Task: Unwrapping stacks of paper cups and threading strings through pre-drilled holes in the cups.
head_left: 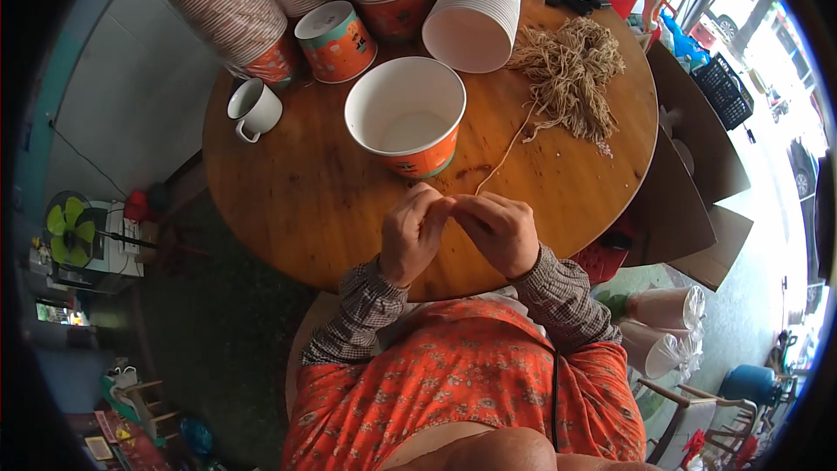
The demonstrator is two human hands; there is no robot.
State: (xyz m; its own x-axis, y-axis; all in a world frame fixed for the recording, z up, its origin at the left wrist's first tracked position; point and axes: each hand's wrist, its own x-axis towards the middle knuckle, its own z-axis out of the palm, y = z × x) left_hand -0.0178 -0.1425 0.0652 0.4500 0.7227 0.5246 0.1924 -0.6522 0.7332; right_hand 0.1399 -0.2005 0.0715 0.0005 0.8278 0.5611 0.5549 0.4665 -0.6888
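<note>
Centre frame — we're holding left hand (408, 234) and right hand (501, 228) pinched closed, tips meeting; the right, nearer, is gripping a tan strand (506, 155) slanting toward the upper-right bundle (571, 78) — left's hold hidden.

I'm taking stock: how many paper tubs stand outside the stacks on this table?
2: an open tub just beyond the left hand, and an upturned tub farther back to the left. Others may be hidden beneath the upturned one.
</note>
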